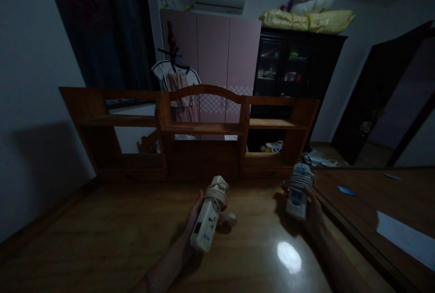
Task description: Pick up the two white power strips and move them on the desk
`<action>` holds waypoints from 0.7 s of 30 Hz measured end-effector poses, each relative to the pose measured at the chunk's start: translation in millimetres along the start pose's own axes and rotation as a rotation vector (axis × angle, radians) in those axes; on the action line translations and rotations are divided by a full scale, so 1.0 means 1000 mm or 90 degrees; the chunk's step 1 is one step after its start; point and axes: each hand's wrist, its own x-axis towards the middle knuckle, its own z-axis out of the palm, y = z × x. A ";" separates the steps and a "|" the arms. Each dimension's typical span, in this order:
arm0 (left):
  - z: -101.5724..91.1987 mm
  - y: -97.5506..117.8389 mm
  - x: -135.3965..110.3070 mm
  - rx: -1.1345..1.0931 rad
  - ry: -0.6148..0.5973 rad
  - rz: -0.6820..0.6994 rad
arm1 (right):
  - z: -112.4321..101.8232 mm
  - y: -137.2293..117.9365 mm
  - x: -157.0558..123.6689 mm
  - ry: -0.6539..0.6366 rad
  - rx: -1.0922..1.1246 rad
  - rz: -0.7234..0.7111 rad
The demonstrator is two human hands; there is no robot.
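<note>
left hand: the left hand [194, 215] is curled round a cream power strip [208, 226], thumb on one edge, fingertips showing past the other.
right hand: the right hand [313, 211] grips a paler power strip [296, 206] from beneath and the side.
cords: a cream cord [216, 192] and a grey cord [301, 179] are wound round the strips' far ends; a plug [229, 217] sticks out beside the cream strip.
handling: probably fairly light, stiff, smooth plastic, with bendy cords; best held round the bare body, clear of the coils, as the loose plug could snag.
under the hands: both strips are over a wooden desk [136, 238]; whether they touch it, i cannot tell.
in the way: a wooden shelf unit [203, 128] blocks the desk's far side.
to the right: a white paper [404, 235] and a blue card [346, 191].
beyond: a pink wardrobe [212, 52] and a dark cabinet [314, 61].
</note>
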 end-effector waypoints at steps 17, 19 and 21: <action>-0.002 0.002 0.000 0.165 0.088 0.005 | 0.003 0.002 0.000 0.005 0.019 -0.001; -0.003 0.003 0.000 0.175 0.090 -0.002 | 0.002 0.002 0.001 -0.001 0.022 0.000; -0.002 0.004 0.000 0.168 0.089 -0.013 | -0.001 0.002 0.002 0.002 0.016 -0.001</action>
